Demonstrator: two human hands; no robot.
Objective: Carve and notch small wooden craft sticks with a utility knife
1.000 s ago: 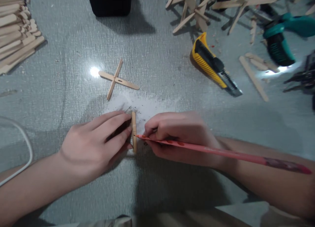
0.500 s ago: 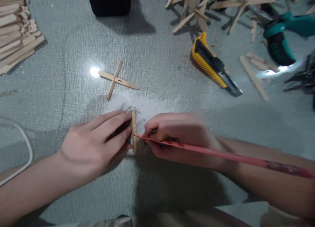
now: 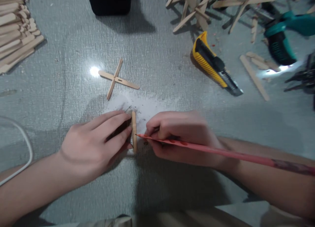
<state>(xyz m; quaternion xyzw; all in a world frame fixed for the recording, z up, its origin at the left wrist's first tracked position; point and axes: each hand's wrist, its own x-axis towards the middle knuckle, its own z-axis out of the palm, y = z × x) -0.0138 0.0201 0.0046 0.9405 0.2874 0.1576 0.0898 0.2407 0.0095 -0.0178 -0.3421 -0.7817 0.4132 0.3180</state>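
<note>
A short wooden craft stick piece [image 3: 134, 141] stands upright in view, with thin pencil lines across it near its middle. The fingers of my left hand [image 3: 95, 138] are closed along its left side, gripping it; the thumb is mostly hidden underneath. In my right hand [image 3: 177, 131] is a red pencil [image 3: 211, 149], pinched near its sharpened end. Its tip is at the stick's right edge, by the marked lines. Just beyond my left hand lie two craft sticks joined as a cross [image 3: 114, 78], with a small slot in one arm.
A yellow utility knife [image 3: 210, 61] lies upper right, its blade towards me. Beyond it are crossed stick structures [image 3: 194, 10], teal-handled pliers [image 3: 280, 39] and loose sticks [image 3: 254, 77]. Stacked craft sticks [image 3: 17, 33] sit upper left, a black container [image 3: 110, 2] at the back, a white cable [image 3: 27, 141] over my left forearm.
My right hand has shifted slightly to the right, and the pencil tip has drawn back a little across the stick. My left hand and the stick stay in place.
</note>
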